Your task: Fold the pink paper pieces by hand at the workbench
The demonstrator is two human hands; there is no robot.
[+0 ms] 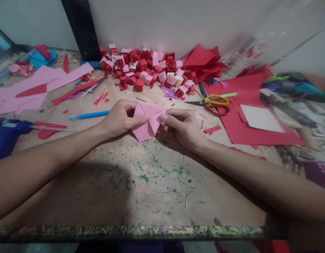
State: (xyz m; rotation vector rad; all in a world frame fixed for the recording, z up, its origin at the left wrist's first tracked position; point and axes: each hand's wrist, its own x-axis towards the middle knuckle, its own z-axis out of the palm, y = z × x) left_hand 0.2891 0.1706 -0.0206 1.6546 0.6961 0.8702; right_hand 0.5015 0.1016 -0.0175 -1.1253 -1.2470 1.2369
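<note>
Between my two hands is a folded piece of pink paper (pixel 144 130), held just above the wooden table. My left hand (pixel 122 119) pinches its left side, with the thumb lying across the front and the fingers behind. On the other side, my right hand (pixel 184 128) grips the right edge between thumb and fingers. Creases and folded flaps meet near the middle of the paper. Behind the hands lies a pile of small red and pink folded paper boxes (pixel 142 65). Scissors (pixel 209 103) with yellow and red handles rest beyond my right hand.
A blue glue gun (pixel 13 135) lies at the left, near a blue pen (pixel 89 115). Pink paper sheets (pixel 33 88) spread at the back left. Red paper (pixel 236 123) with a white card (pixel 261 118) covers the right. Green flecks (pixel 143 177) mark the wooden table (pixel 162 207).
</note>
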